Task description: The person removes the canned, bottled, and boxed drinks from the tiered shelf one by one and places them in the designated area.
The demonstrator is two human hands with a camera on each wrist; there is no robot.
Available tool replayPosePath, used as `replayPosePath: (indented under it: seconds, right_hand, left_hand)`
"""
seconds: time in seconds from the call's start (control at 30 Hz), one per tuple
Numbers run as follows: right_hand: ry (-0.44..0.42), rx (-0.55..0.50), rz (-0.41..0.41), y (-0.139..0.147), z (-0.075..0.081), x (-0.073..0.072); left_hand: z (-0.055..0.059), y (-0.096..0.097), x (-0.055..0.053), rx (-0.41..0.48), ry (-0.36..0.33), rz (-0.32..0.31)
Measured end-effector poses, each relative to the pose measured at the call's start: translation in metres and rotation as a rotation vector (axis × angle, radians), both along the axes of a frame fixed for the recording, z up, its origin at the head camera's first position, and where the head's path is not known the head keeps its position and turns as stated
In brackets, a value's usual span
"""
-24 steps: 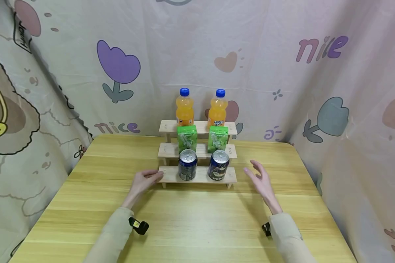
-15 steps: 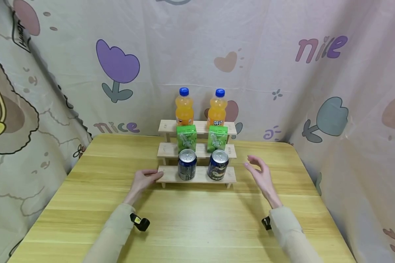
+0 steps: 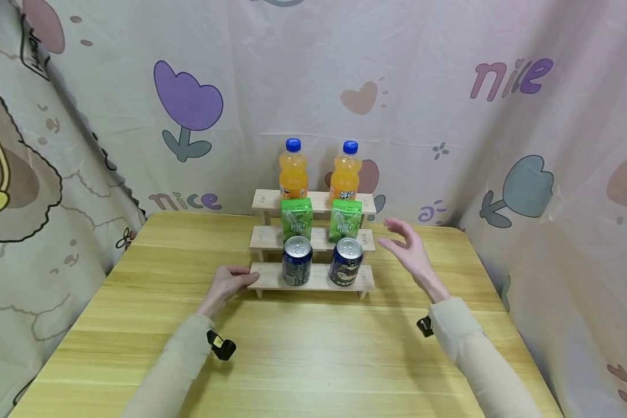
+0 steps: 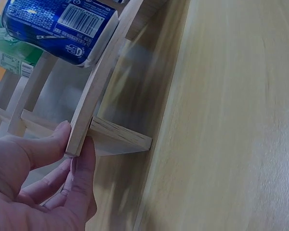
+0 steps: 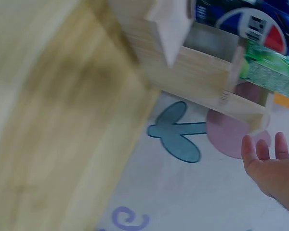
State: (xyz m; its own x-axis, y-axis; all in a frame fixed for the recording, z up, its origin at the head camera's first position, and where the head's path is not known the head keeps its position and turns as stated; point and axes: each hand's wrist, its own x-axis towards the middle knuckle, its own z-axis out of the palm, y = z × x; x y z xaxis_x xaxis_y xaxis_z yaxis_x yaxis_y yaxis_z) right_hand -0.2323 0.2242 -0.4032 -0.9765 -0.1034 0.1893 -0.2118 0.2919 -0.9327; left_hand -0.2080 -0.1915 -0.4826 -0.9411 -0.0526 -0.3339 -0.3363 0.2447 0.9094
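Observation:
A three-tier wooden shelf (image 3: 313,277) stands on the table. My left hand (image 3: 228,283) pinches the left end of its lowest tier; in the left wrist view the thumb lies on top of the board and fingers are beneath. My right hand (image 3: 410,253) hovers just right of the middle tier, fingers loosely bent and apart from the shelf, holding nothing. Two dark blue cans, one left (image 3: 297,262) and one right (image 3: 346,263), stand on the lowest tier. Behind them are two green drink cartons (image 3: 296,219) on the middle tier, and two orange soda bottles (image 3: 293,174) on the top.
The wooden table (image 3: 313,354) ends at a back edge close behind the shelf. A printed curtain (image 3: 271,87) hangs behind and along both sides. A small black wrist camera (image 3: 221,345) sits at the left sleeve, another (image 3: 425,326) at the right.
My right hand has moved up and away from me, from beside the lowest tier to beside the middle one. My left hand keeps its pinch on the shelf, which stays put with its drinks.

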Motion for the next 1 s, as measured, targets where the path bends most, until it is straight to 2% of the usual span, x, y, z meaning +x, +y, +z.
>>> replayPosePath:
  seconds: [0.17,0.4,0.7,1.0]
  right_hand:
    - [-0.019,-0.013,0.039,-0.001,0.019,-0.012]
    - [-0.012,-0.013,0.054,-0.007,0.042,-0.026]
    - [0.004,0.022,0.075,-0.019,0.063,-0.047]
    - [0.019,0.0,0.076,-0.034,0.08,-0.065]
  left_hand:
    - [0.0,0.0,-0.001,0.012,0.008,-0.026]
    - [-0.001,-0.001,-0.001,0.028,0.012,-0.041]
    - [0.003,-0.001,-0.001,0.042,-0.002,-0.05]
    - [0.004,-0.001,-0.002,0.023,-0.012,-0.048]
